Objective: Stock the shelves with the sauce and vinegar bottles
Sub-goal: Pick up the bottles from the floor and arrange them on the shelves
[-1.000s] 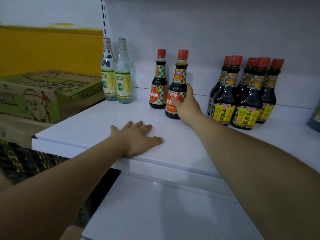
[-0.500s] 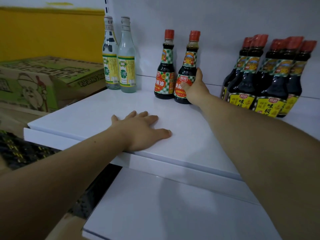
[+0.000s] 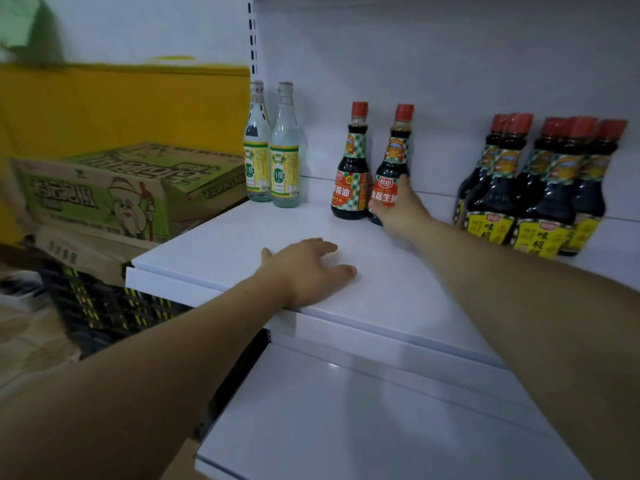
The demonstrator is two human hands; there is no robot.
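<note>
White upper shelf [image 3: 214, 244], above an unstocked lower shelf [image 3: 346, 427]; a printed cardboard carton [image 3: 104, 195] lies beyond its left end. At the rear right stands a tight cluster of yellow-labelled sauce bottles [image 3: 547, 202]. At the rear left stand two clear vinegar bottles [image 3: 284, 168], touching. Between these groups are two red-capped soy bottles: the checked-label bottle [image 3: 351, 181] and, just beside it, the orange-label bottle [image 3: 394, 157], upright on the shelf.

The right hand [image 3: 401, 211] holds the orange-label bottle low on its body, fingers curled round the label. The left hand [image 3: 308, 271] lies flat near the shelf's front edge, fingers spread and holding nothing.

A second ago the orange-label bottle stood forward of its neighbour; it now sits level with it near the back panel. This placement appears nearly finished, and release seems the likely next step.
</note>
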